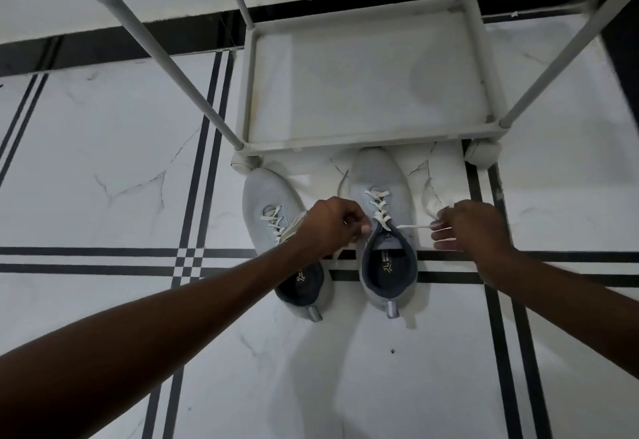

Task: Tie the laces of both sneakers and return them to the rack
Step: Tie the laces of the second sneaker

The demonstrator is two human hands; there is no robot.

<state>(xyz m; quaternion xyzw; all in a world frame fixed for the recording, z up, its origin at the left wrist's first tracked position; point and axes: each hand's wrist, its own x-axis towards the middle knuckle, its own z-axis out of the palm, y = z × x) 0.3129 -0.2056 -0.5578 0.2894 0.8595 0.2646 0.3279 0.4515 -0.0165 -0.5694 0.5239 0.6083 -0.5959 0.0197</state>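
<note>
L hand (332, 224) & R hand (466, 227) each pinch lace (413, 227) ends, taut over R sneaker (387, 259).

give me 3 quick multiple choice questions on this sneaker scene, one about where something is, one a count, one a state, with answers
1. Where do the two sneakers stand?
A. on the rack's bottom shelf
B. on the floor in front of the rack
C. on the rack's top shelf

2. How many sneakers are in view?
A. one
B. two
C. three

3. What state is the right sneaker's lace in?
A. pulled out to both sides by the hands
B. tied in a finished bow
C. removed from the shoe

Answers:
1 B: the left sneaker and right sneaker sit on the tiled floor, toes toward the rack.
2 B: just that pair shows.
3 A: the left hand and right hand each pinch an end of the lace, drawn taut.
</note>
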